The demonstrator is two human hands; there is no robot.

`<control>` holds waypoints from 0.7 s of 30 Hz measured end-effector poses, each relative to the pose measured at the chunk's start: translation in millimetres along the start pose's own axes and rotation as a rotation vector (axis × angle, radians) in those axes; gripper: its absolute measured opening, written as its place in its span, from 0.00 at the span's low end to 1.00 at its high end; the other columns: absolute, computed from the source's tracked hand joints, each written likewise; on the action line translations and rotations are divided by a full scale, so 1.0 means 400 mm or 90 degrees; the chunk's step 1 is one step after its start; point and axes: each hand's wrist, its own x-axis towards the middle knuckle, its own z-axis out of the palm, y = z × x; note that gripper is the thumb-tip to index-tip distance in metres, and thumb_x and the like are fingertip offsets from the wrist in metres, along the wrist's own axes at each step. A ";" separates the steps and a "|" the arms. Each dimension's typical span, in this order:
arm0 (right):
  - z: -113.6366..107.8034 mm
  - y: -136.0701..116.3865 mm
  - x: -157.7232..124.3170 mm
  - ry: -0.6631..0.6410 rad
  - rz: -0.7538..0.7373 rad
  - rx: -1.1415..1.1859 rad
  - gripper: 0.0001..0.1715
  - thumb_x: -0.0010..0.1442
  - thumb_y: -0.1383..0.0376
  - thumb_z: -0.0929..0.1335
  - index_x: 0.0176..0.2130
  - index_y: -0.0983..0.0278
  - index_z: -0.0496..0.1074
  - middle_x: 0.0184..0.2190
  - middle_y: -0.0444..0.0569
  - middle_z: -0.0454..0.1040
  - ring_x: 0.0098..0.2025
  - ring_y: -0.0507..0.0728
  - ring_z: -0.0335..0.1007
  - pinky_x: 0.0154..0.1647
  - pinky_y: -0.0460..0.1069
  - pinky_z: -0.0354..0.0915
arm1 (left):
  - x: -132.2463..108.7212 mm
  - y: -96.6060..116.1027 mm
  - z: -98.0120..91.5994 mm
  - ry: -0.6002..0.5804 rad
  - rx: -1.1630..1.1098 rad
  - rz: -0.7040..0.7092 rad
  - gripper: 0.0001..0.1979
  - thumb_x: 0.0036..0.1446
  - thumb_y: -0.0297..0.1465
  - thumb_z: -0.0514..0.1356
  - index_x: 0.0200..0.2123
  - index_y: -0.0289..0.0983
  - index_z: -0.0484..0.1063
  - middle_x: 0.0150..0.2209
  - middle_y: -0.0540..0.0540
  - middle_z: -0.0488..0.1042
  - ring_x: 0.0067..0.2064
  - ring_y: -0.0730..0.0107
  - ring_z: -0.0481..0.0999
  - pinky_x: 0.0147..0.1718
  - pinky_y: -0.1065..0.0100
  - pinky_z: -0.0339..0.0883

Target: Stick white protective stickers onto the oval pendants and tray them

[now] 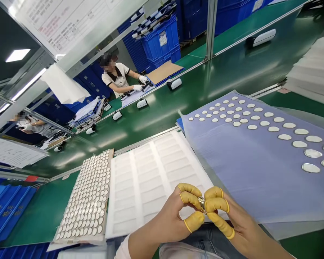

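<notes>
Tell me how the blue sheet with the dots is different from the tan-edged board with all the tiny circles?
The blue sheet spreads its pale discs apart in curved rows, while the tan-edged board packs its white discs close together. The blue sheet also looks much bigger than the tan-edged board, and shows lots of bare space, unlike the crowded tan-edged board. Both hold flat, round, pale discs.

A factory production line: green conveyor belt (178, 108), stacked blue crates (158, 43)
</notes>
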 end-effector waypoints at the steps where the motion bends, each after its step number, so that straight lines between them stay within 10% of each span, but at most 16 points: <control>1: 0.002 0.000 -0.008 0.000 0.002 0.001 0.07 0.71 0.64 0.61 0.39 0.55 0.66 0.35 0.45 0.64 0.37 0.55 0.64 0.40 0.48 0.68 | -0.009 -0.007 0.006 0.003 -0.050 -0.013 0.06 0.62 0.30 0.62 0.42 0.38 0.69 0.48 0.41 0.67 0.49 0.65 0.72 0.47 0.60 0.72; 13: 0.012 0.009 -0.052 0.069 0.014 -0.045 0.07 0.67 0.63 0.67 0.41 0.49 0.74 0.35 0.46 0.66 0.37 0.56 0.68 0.39 0.49 0.71 | -0.030 -0.023 0.041 0.076 -0.170 -0.107 0.19 0.56 0.37 0.69 0.46 0.37 0.66 0.46 0.41 0.74 0.47 0.65 0.76 0.50 0.59 0.71; 21: 0.004 0.028 -0.058 0.036 0.164 0.009 0.27 0.62 0.38 0.63 0.40 0.55 0.74 0.32 0.47 0.68 0.32 0.58 0.65 0.34 0.52 0.69 | -0.037 -0.040 0.036 0.010 0.344 0.106 0.17 0.64 0.25 0.56 0.55 0.42 0.67 0.47 0.39 0.77 0.53 0.57 0.74 0.56 0.52 0.68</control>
